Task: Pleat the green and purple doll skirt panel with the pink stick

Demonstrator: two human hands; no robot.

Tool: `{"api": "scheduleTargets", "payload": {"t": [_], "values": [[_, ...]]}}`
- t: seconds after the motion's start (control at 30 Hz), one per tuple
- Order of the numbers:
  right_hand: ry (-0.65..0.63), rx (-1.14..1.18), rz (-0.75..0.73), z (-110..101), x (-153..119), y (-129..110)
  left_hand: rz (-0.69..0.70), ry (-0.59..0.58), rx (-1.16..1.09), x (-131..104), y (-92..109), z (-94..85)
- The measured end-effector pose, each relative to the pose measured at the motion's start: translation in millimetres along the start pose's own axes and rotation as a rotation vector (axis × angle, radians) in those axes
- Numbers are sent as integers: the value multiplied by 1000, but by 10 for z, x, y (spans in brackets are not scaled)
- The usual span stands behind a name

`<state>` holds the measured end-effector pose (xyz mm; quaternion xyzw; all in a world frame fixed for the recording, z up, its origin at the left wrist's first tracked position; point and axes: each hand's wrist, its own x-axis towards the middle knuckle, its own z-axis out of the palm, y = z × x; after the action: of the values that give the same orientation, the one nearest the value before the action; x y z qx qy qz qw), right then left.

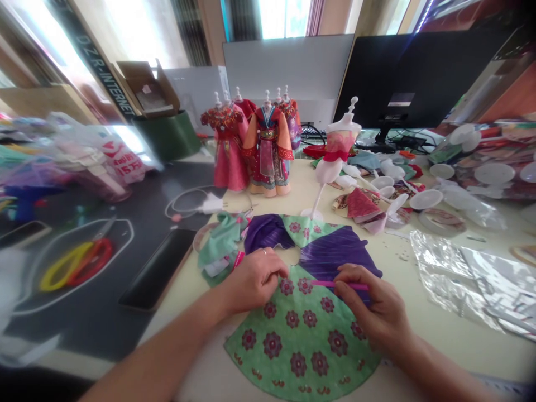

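Observation:
A green fan-shaped cloth [307,340] with purple-red flowers lies flat on the pale table. My right hand [374,307] grips a thin pink stick [324,283], whose left end reaches a flower near the cloth's upper edge. At that edge's left side rests my left hand [257,279], fingers curled down on the cloth; anything between them is hidden. Behind the hands lie purple cloth pieces [337,251] and a smaller green flowered piece [307,228]. A crumpled green cloth [221,245] sits to the left of my left hand.
Dressed doll forms [268,151] and a partly dressed doll stand [341,139] rise behind the cloth. Scissors [79,262], a black phone [161,268] and a white charger [211,203] lie left. Scraps [364,206] and clear plastic bags [456,273] lie right.

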<state>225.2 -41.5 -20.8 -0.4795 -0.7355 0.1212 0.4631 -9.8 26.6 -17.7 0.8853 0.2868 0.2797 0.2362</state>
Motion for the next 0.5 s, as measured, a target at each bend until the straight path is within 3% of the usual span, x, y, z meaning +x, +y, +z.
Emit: {"api": "scheduleTargets", "payload": {"t": [0.5], "values": [[-43, -4, -22, 12, 0, 42, 167, -69, 31, -40, 99, 114]]}}
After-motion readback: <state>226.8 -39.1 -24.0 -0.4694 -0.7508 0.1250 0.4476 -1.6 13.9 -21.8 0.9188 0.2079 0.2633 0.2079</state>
